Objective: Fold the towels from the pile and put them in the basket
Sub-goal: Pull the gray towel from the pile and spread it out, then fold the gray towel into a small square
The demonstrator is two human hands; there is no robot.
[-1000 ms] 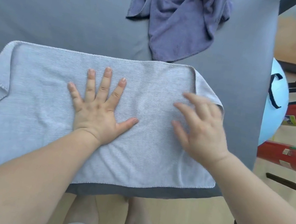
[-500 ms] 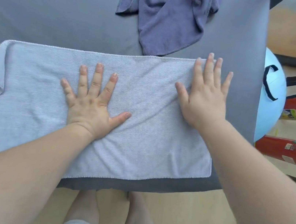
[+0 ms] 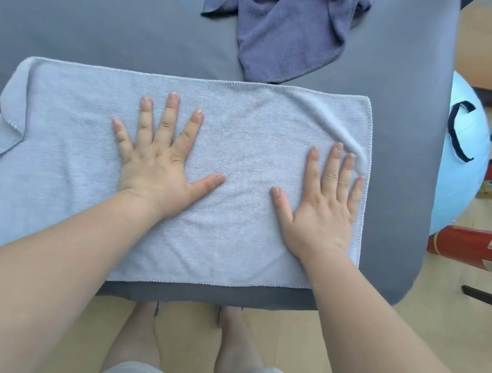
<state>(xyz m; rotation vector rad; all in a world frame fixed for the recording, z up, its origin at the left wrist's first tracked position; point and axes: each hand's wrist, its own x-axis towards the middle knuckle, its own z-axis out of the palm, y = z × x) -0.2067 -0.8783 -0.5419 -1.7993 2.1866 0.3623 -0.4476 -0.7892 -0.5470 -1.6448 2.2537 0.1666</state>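
Towel handling, judged by look: light-blue towel (image 3: 251, 142) is thin, soft cloth, light, no stiffness. Prob sags and drapes once lifted, clings a bit to the grey surface (image 3: 104, 12), not slippery, not fragile. It lies spread flat on the surface, its near hem running close to the surface's near edge.

Ref = light-blue towel:
- left hand (image 3: 158, 167) flat on it just left of centre
- right hand (image 3: 324, 207) flat at its right end, little finger just inside the right hem
- fingers (image 3: 168, 117) on both hands straight and spread, pressing down, gripping nothing
- its far-left corner is flipped over onto itself and the left end is rumpled; right end lies square

Grip pts (opinion): pinch the two right-end corners at the stitched hem, firmest bit of the cloth, then carry them across. Flatten the flipped corner first or the fold comes out skewed.

Counts:
- light-blue towel x1
- dark-blue towel heap (image 3: 288, 23) x1, touching the far hem. Can't tell how many towels are in it, top is cut off
- basket: none in view
- hands x2
- pale blue ball (image 3: 462, 161) x1, well off the right end
- red extinguishers (image 3: 484, 250) x2, beyond the ball
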